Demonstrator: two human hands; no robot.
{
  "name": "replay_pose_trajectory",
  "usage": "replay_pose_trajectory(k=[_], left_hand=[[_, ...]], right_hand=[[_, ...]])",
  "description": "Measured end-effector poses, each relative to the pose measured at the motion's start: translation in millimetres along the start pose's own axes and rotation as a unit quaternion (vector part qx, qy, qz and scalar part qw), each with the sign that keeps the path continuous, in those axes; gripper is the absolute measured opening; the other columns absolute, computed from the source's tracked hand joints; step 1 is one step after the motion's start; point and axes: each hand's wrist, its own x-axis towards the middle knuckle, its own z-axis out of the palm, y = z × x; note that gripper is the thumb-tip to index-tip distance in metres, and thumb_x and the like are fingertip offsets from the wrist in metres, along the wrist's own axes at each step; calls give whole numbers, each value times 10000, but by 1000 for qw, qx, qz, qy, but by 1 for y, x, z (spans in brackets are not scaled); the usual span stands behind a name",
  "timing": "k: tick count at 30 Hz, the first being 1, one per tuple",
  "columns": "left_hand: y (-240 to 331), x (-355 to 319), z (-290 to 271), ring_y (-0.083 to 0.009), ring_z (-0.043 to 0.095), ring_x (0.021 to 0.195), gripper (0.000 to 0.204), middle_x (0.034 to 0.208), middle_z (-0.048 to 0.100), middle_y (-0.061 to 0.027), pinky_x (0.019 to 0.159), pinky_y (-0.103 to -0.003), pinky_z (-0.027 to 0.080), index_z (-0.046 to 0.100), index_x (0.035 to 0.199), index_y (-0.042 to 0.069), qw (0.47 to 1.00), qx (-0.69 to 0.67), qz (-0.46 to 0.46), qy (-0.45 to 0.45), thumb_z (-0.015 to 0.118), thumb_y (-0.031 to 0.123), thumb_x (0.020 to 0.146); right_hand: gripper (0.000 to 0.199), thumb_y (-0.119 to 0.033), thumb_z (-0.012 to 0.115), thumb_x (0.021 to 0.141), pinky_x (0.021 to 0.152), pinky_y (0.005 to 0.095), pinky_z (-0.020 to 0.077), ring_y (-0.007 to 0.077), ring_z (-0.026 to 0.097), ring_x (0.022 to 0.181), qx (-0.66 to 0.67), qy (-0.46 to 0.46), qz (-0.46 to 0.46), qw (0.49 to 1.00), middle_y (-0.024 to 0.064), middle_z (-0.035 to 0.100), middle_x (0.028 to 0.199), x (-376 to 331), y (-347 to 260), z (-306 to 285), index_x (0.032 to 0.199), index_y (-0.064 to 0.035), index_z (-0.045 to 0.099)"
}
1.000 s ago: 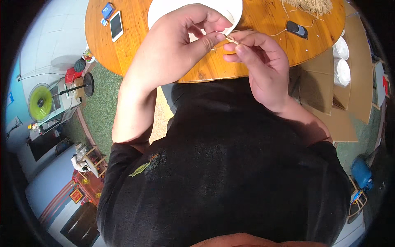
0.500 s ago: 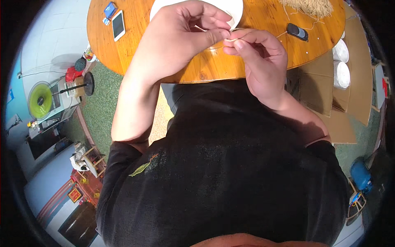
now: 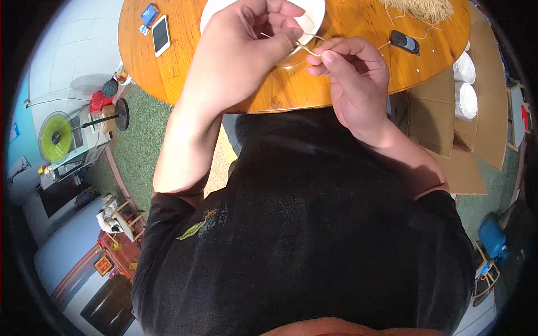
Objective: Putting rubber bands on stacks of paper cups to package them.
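Both hands are up over the near edge of the round wooden desk [image 3: 168, 73], working a thin pale strand [image 3: 309, 49] between them. The left hand [image 3: 246, 50] is curled closed, thumb pressed to forefinger on one end of the strand, right above the white plate [image 3: 314, 14]. The right hand [image 3: 350, 78] is closed too, its fingertips pinching the other end just beside the left thumb.

What's changed over the last second — the gap has narrowed. A second ago the two pinches sat slightly apart with a short length of strand showing between them; now the right fingertips have come up and in, almost touching the left thumb, and only a small bit of strand still shows. The left hand has barely shifted over the plate, so the right one is doing the travelling. My read: this looks like a fine joining or twisting stage, the ends being brought together rather than pulled apart, though the strand is too thin to tell whether a knot is forming.

Elsewhere on the desk things lie as they were — a white phone [image 3: 161, 35] at the far left, a dark oblong device [image 3: 404, 42] to the right, and a heap of pale fibres [image 3: 420, 8] at the far edge.
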Motion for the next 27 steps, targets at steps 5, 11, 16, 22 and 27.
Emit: replay_pose_trajectory(k=[5, 11, 16, 22, 27], left_hand=[[1, 3, -9, -82, 618, 847, 161, 952, 651, -19, 770, -226, 512, 637, 1120, -18, 1000, -9, -15, -24, 637, -99, 980], [-7, 12, -11, -100, 611, 826, 117, 930, 630, -19, 759, -246, 519, 614, 1088, -14, 976, -52, 175, -118, 604, -92, 1001], [14, -1, 3, -120, 594, 789, 93, 902, 620, -36, 731, -262, 506, 603, 1057, -25, 985, 170, -11, 32, 607, -82, 984], [11, -1, 8, -114, 595, 764, 114, 882, 601, -37, 711, -255, 509, 559, 1047, -7, 983, 175, 45, 43, 611, -80, 976], [9, 2, -1, -88, 588, 778, 99, 885, 581, -12, 720, -235, 501, 543, 1042, 11, 995, 99, 11, 22, 609, -56, 1010]], right_hand=[[58, 27, 628, 1010, 849, 317, 630, 185, 736, 953, -26, -33, -14, 999, 134, 709, 1080, -1, 3, -4, 1057, -4, 640], [39, 12, 679, 978, 755, 289, 611, 150, 716, 819, 26, 15, 62, 998, 109, 736, 976, -1, 4, -5, 1003, 7, 649], [90, 56, 690, 949, 733, 256, 583, 118, 684, 782, -36, -22, 25, 999, 99, 718, 971, -4, -2, -3, 1006, 16, 634], [101, 98, 613, 988, 747, 282, 588, 148, 682, 818, -146, -107, -59, 982, 134, 676, 1071, -2, -3, -6, 1030, 10, 586], [116, 60, 607, 1024, 887, 317, 600, 194, 714, 992, -26, -30, 39, 998, 153, 703, 1183, 0, 2, -16, 1132, 25, 629]])
